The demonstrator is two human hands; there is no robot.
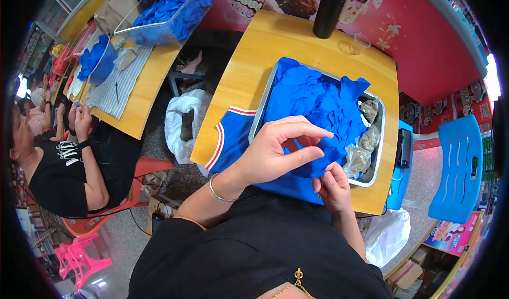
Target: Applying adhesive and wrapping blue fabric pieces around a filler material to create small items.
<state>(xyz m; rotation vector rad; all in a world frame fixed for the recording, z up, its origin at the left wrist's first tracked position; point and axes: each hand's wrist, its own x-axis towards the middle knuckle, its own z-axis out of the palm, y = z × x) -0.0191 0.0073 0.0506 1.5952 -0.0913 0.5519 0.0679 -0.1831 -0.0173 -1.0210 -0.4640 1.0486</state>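
Observation:
My left hand (281,148), with a bangle on its wrist, is raised over the near part of a metal tray (253,120). Its thumb and fingers are spread apart. Just right of it and lower, my right hand (335,188) has thumb and fingertips pinched together at the edge of a small blue cloth piece (317,166). Whether anything else small sits in that pinch is hard to make out. Behind both hands, a heap of loose blue cloth pieces (313,95) fills most of the tray. Clear plastic bags (358,160) with greyish contents lie along its right side.
Under the tray, a blue garment with striped trim (229,134) covers part of the wooden table (233,84). A black bottle (330,11) and a clear cup (359,43) stand at the back. A blue chair (455,169) is right; another person (79,166) sits left, beside a bin of blue cloth (169,12).

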